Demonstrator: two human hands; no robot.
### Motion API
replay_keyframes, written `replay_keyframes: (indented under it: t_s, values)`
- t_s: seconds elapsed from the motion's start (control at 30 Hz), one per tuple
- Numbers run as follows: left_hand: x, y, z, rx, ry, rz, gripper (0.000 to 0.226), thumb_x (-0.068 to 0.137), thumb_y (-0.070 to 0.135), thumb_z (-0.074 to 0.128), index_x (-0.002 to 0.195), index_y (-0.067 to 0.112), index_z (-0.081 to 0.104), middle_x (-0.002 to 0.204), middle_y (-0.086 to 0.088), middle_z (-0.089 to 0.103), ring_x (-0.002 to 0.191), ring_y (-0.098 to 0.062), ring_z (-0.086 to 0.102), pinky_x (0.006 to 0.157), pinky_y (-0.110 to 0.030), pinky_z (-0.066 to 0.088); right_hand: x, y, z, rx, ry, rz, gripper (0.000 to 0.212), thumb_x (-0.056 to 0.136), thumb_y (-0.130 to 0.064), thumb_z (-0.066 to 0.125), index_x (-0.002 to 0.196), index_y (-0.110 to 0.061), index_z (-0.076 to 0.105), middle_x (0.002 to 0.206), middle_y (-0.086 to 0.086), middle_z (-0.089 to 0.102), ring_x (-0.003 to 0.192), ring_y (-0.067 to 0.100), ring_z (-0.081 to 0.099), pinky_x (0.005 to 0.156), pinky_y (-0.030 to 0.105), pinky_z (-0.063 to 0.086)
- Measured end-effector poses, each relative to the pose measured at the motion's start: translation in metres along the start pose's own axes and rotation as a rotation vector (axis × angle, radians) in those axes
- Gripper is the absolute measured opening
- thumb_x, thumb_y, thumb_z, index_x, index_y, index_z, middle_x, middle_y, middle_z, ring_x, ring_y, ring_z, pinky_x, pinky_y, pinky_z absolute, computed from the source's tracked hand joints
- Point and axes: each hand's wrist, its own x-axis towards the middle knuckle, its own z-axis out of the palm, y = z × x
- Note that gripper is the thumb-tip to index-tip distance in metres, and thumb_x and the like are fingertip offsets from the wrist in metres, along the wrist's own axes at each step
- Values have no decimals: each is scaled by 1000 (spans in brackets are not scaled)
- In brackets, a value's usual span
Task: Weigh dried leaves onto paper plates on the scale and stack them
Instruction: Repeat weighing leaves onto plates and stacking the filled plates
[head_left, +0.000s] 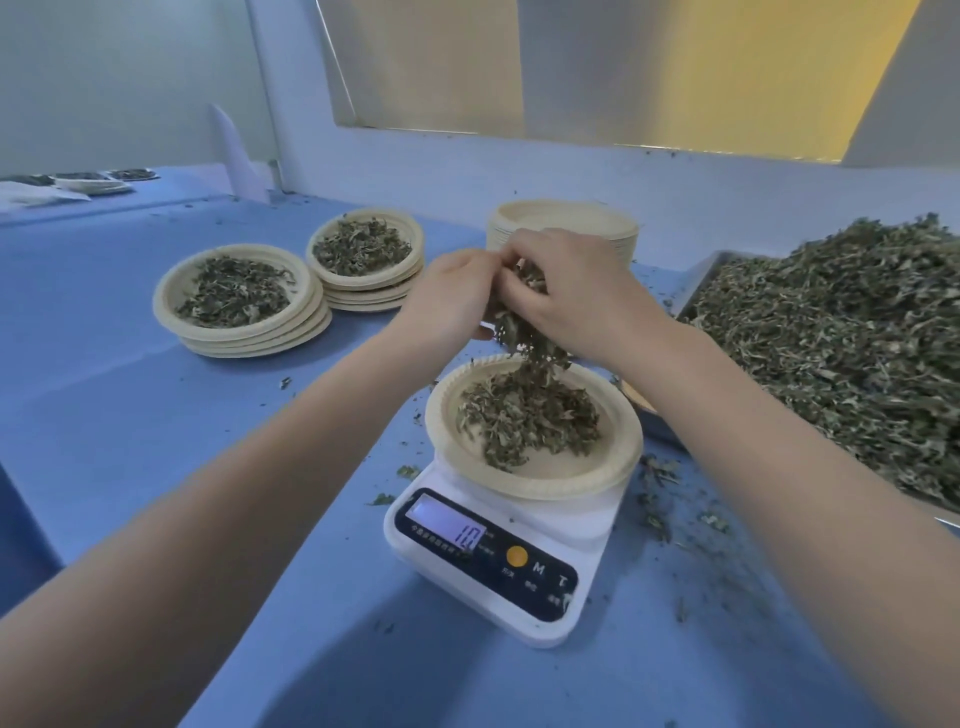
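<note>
Two hands hold a clump of leaves (524, 332) above a plate (613, 467) on the scale (561, 540).
The left hand (447, 301) and right hand (576, 291) meet, fingers curled round the clump, which trails onto the plate's pile. Two stacks of filled plates (244, 301) sit left; a tray (696, 291) lies right.

Both hands meet above the scale (498, 566). Left hand (447, 301) and right hand (576, 291) hold a clump of leaves (524, 322) over the plate (613, 467) on it. Leaf pile in the plate. Display reads 10. Two filled stacks (244, 332) at left; empty plates (566, 223) behind; tray (701, 280) heaped at right.
</note>
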Motion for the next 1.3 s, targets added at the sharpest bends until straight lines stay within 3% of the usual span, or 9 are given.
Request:
replay_keyframes:
  t_s: [0.3,0.47,0.6,0.77,0.87,0.97,1.07,1.23,1.3]
  values:
    - [-10,0,-4,-48,-25,-32,30,99,18,36,77,22,56,68,4,52,61,-8,54,66,-30,55,-2,-5,4,59,2,17,19,92,-26,52,96,-13,66,93,5,68,87,20,57,69,28,33]
    - [-15,-1,-4,-105,-68,-83,28,99,21,39,79,18,59,70,0,55,47,-4,56,52,-22,54,-6,-5,5,88,-19,56,21,93,-29,52,98,-15,66,93,3,68,86,19,59,75,32,40]
    - [-17,0,0,-196,-151,-127,28,98,31,43,84,20,64,81,-2,62,72,-20,64,67,-38,58,-8,-5,4,119,-6,102,23,93,-32,51,101,-14,64,92,4,68,86,20,59,78,35,41]
    - [-13,-1,9,-207,-235,-112,24,97,35,44,86,24,63,79,4,58,75,-12,56,58,-29,50,-10,-1,-1,128,3,118,20,92,-25,55,99,-8,61,94,10,66,89,25,57,75,34,38]
    - [-13,2,9,-293,-365,-95,11,77,21,56,72,20,65,70,3,59,62,-12,57,58,-28,49,-11,2,-5,140,34,152,20,93,-25,54,101,-8,62,96,9,67,92,25,58,80,35,40]
    - [-14,0,7,-201,-477,-18,20,67,1,56,85,10,58,63,4,57,56,-8,54,55,-21,47,-14,3,-3,183,81,204,24,95,-31,50,97,-12,64,89,5,68,87,21,60,80,35,42]
    - [-16,-5,10,-63,-402,22,29,78,-8,65,100,8,57,76,0,63,65,-6,63,63,-21,55,-16,2,0,184,74,209,27,96,-36,47,95,-15,63,88,3,67,87,19,59,80,37,43]
    - [-17,-13,6,91,-313,9,12,80,-4,66,92,-1,63,81,-10,66,74,-18,63,77,-35,55,-17,4,3,159,80,184,25,96,-38,47,82,-21,58,72,-3,61,74,15,56,68,31,40]
    - [-17,-16,1,193,-306,-5,8,80,2,69,88,4,67,79,-6,68,74,-15,63,75,-37,53,-15,8,1,173,115,198,26,97,-34,47,79,-18,56,65,-4,56,61,12,50,60,23,35]
